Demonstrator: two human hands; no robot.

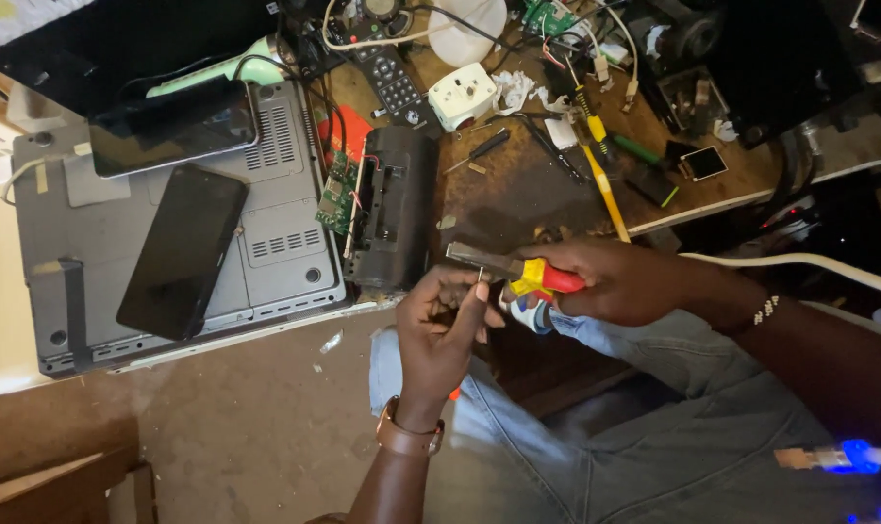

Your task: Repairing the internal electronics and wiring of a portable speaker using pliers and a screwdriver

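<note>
My right hand [623,281] grips pliers [518,270] with red and yellow handles, their metal jaws pointing left. My left hand [442,335], with a brown strap on its wrist, pinches a small thin part, perhaps a wire or pin, at the jaws; the part is too small to make out. Both hands are held over my lap, just in front of a black opened device [394,209] with a green circuit board [338,194] hanging at its left side.
A grey upturned laptop [285,233] carries two dark phones [181,250]. The wooden bench [518,194] holds a screwdriver [479,148], a white plug adapter [462,94], a remote control [392,80], cables and small parts. A white cable [799,262] runs on the right.
</note>
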